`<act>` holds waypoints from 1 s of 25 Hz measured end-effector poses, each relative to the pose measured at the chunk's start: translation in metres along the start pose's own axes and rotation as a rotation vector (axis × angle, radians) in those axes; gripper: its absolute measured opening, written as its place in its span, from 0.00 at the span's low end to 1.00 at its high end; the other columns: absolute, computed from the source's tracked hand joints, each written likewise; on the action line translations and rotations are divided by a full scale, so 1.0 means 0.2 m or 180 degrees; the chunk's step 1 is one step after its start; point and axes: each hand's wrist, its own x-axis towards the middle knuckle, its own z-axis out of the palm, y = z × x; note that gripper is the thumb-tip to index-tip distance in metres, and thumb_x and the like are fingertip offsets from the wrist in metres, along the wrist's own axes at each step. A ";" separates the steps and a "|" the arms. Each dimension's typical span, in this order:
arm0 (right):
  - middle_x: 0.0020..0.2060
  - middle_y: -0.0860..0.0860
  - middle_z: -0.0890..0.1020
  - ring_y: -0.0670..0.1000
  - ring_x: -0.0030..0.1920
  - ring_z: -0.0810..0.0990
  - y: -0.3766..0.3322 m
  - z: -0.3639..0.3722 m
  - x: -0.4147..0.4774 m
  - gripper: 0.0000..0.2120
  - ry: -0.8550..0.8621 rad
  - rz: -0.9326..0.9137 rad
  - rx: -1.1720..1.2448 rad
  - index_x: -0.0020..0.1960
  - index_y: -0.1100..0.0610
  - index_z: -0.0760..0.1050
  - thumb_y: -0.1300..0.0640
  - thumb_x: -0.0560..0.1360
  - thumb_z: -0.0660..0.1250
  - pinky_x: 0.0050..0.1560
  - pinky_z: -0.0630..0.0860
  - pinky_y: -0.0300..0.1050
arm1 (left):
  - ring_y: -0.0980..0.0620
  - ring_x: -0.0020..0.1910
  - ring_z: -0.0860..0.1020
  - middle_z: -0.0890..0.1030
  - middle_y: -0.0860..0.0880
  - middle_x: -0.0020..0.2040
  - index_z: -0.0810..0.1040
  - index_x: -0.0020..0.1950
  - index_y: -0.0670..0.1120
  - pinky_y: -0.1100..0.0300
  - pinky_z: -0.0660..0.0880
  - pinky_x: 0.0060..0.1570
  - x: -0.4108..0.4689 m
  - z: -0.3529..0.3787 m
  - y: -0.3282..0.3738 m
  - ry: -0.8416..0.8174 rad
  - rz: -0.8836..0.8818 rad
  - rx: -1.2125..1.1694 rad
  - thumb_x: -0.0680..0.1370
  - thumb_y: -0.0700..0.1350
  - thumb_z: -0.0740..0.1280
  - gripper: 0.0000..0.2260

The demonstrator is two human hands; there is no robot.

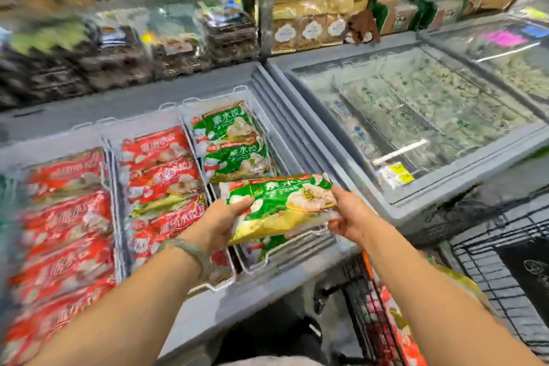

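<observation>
Both hands hold the green-and-yellow plastic bag of frozen dumplings point(282, 205) at centre frame above the open grey chest freezer point(208, 300), left hand point(221, 218) and right hand point(349, 217) gripping opposite ends of its crosswise long axis.

1. Grips a green dumpling bag point(282, 205) at both ends, with left hand point(219, 223) and right hand point(350, 214), above an open chest freezer point(214, 306).
2. Below: more green bags point(228, 140) in a wire basket, with red bags point(160, 169) just left.
3. Right: a glass-lidded freezer point(430, 187), closed.
4. Lower right: a wire shopping cart point(365, 306).
</observation>
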 end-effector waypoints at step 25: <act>0.39 0.59 0.81 0.54 0.40 0.83 -0.10 0.31 1.34 0.02 -0.0099 0.1423 -0.2276 0.49 0.61 0.73 0.64 0.78 0.62 0.35 0.82 0.43 | 0.40 0.68 0.69 0.73 0.38 0.60 0.70 0.55 0.41 0.61 0.79 0.43 1.06 -0.08 -0.22 0.1254 -0.1098 -0.0003 0.78 0.31 0.61 0.08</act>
